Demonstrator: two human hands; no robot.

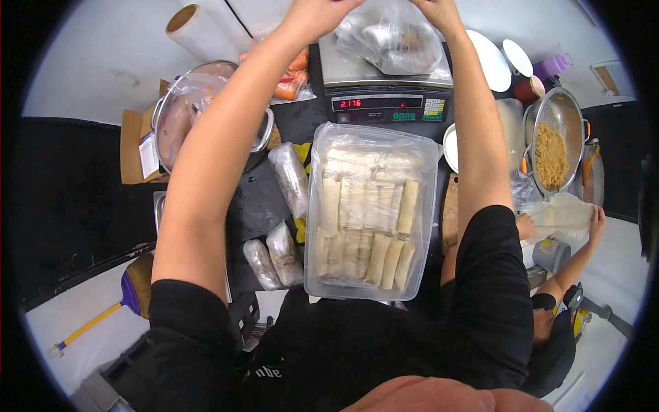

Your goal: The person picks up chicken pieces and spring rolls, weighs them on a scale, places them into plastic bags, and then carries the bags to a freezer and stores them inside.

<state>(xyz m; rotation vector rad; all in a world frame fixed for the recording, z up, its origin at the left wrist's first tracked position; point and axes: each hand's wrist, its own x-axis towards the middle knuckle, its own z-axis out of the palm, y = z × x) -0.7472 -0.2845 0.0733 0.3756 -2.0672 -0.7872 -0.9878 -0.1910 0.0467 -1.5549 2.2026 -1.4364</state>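
At the top edge, my left hand (321, 12) and my right hand (432, 12) are closed at the top of a clear plastic bag (391, 42), their fingertips partly cut off by the frame. The bag rests on a steel scale (386, 101) with a red display. Below it, a lidless translucent tub (312, 254) holds several pale rolls (406, 206) with plastic sheeting among them. Beside the tub lie three plastic-wrapped logs (285, 178).
A large pot (165, 120) and orange packets (292, 82) are left; a steel colander of filling (552, 154), purple bottle (552, 65) and white plates (487, 58) are right. A co-worker's hands (596, 220) spread a pale wrapper (563, 213) at lower right.
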